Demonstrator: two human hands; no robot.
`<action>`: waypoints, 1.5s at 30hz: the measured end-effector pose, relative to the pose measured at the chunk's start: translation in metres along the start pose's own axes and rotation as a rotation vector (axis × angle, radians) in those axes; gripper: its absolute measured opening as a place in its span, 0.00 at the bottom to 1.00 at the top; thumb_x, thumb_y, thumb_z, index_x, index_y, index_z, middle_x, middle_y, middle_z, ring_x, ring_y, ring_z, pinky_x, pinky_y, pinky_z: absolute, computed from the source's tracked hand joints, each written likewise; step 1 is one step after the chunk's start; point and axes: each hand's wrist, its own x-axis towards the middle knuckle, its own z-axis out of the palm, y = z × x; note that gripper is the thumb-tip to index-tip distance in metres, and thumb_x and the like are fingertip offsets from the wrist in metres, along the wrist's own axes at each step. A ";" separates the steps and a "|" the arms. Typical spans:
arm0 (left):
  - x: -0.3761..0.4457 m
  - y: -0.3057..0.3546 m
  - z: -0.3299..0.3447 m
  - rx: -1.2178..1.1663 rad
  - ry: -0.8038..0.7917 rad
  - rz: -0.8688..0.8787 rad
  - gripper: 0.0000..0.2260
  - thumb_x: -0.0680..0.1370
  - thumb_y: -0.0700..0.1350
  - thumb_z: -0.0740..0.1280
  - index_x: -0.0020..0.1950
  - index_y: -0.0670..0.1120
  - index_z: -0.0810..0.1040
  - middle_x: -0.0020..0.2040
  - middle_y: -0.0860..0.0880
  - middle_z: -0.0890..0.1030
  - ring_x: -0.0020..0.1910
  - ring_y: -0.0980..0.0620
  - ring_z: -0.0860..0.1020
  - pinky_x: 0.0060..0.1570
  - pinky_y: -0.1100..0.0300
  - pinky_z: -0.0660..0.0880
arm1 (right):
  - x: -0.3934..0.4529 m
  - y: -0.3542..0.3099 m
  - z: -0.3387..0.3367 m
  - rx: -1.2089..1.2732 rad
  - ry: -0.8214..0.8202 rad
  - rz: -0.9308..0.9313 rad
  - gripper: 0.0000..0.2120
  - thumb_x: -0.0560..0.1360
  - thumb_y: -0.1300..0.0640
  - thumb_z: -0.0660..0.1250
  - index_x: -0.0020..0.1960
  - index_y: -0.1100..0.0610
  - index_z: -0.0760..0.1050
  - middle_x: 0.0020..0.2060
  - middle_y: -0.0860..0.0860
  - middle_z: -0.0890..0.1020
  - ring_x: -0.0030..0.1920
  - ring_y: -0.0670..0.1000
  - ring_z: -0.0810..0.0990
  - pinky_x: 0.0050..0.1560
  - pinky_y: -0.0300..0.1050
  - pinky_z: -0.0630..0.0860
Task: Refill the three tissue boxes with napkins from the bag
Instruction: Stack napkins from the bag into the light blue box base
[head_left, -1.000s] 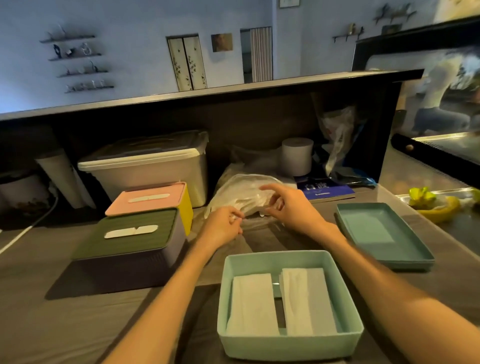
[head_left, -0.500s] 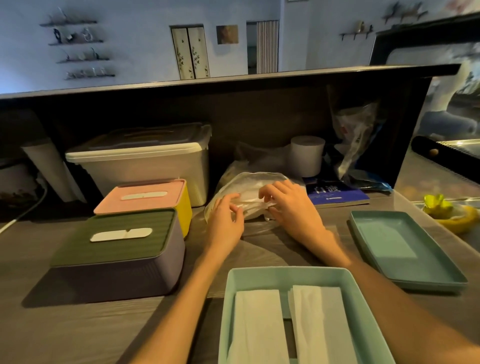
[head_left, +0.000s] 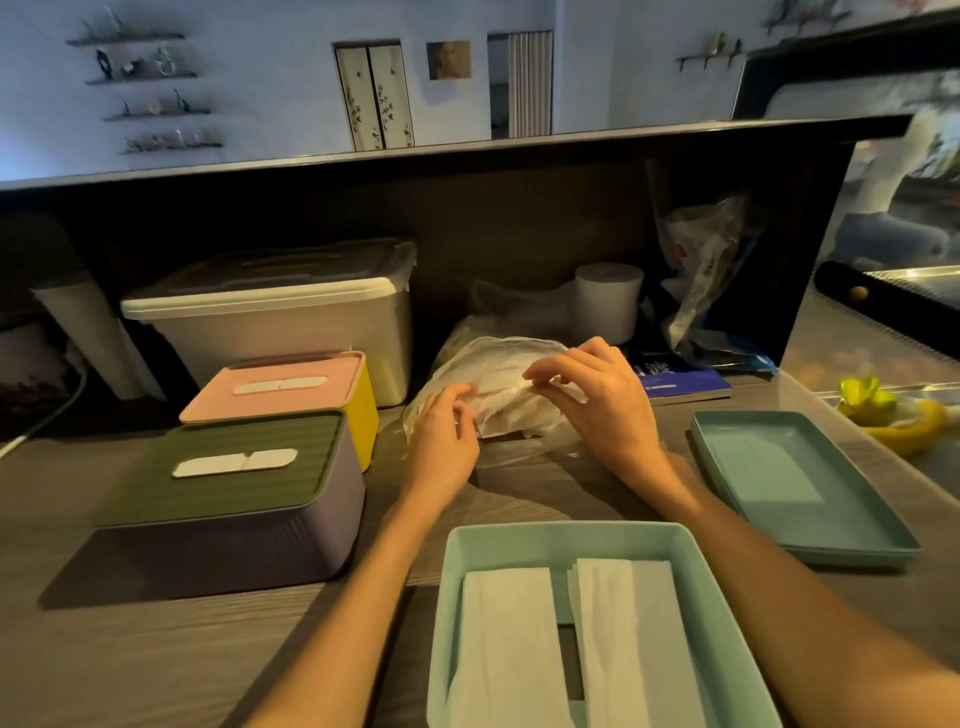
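Both hands have a soft grip on the clear bag (head_left: 498, 389) at the back of the tabletop (head_left: 156, 649), the left hand (head_left: 444, 434) pinching its edge and the right hand (head_left: 597, 400) curled over the top, so it looks best to hold the mouth wide and slide the napkins out flat toward the open teal box (head_left: 696, 587).

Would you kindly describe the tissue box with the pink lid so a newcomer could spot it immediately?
Start at the large white lidded storage bin against the dark back panel. Directly in front of it sits the yellow tissue box with the pink lid, behind the purple tissue box with the green lid. It is the only yellow-sided box, and its lid is pink, not green.
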 end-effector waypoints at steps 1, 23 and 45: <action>0.000 -0.001 0.000 -0.004 -0.001 -0.006 0.14 0.83 0.38 0.62 0.66 0.52 0.76 0.56 0.50 0.80 0.54 0.50 0.79 0.56 0.51 0.78 | 0.000 0.001 -0.001 0.012 -0.035 -0.002 0.06 0.76 0.57 0.75 0.53 0.53 0.84 0.46 0.46 0.85 0.47 0.51 0.75 0.46 0.46 0.72; -0.010 0.001 -0.006 -0.073 -0.009 -0.050 0.13 0.82 0.34 0.60 0.60 0.49 0.76 0.55 0.53 0.81 0.55 0.54 0.80 0.56 0.58 0.78 | 0.001 -0.007 -0.002 -0.099 -0.069 -0.102 0.15 0.76 0.64 0.73 0.61 0.56 0.80 0.53 0.52 0.82 0.51 0.54 0.75 0.50 0.49 0.74; -0.031 0.043 -0.031 -0.597 -0.331 -0.226 0.33 0.63 0.70 0.76 0.63 0.57 0.75 0.56 0.61 0.83 0.58 0.62 0.79 0.53 0.66 0.77 | -0.014 -0.035 -0.044 0.749 -0.202 0.765 0.13 0.80 0.55 0.70 0.64 0.52 0.80 0.57 0.44 0.85 0.58 0.43 0.82 0.63 0.50 0.80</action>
